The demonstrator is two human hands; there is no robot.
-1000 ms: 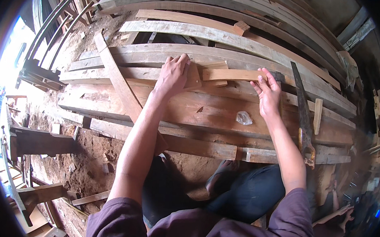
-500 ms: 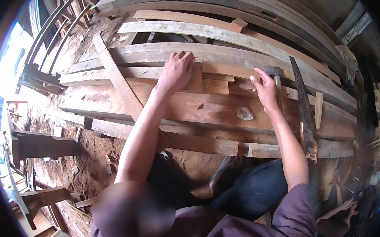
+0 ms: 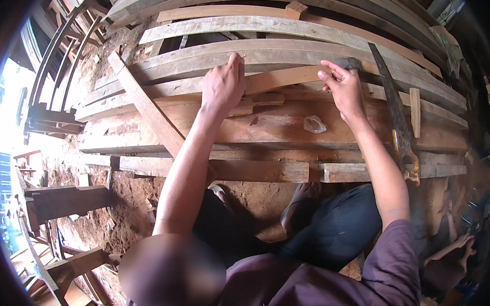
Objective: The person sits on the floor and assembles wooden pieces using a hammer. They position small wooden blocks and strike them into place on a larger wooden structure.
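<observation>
A short wooden strip (image 3: 285,77) lies across a stack of long weathered planks (image 3: 273,43). My left hand (image 3: 223,85) presses flat on the strip's left end, fingers closed together. My right hand (image 3: 345,89) rests at the strip's right end, fingers bent around it, next to a hammer head (image 3: 346,63). A small pale scrap (image 3: 314,124) lies on the broad reddish plank (image 3: 268,129) between my forearms.
A handsaw (image 3: 396,122) lies on the planks to the right of my right arm, handle toward me. A loose board (image 3: 147,112) slants across the stack at left. Wooden frames (image 3: 60,198) stand on the dirt floor (image 3: 137,203) at left. Another person's hand (image 3: 462,244) shows at lower right.
Both hands have moved farther up the plank stack, and the short strip now lies higher with its right end raised. The view has tilted down a little.
</observation>
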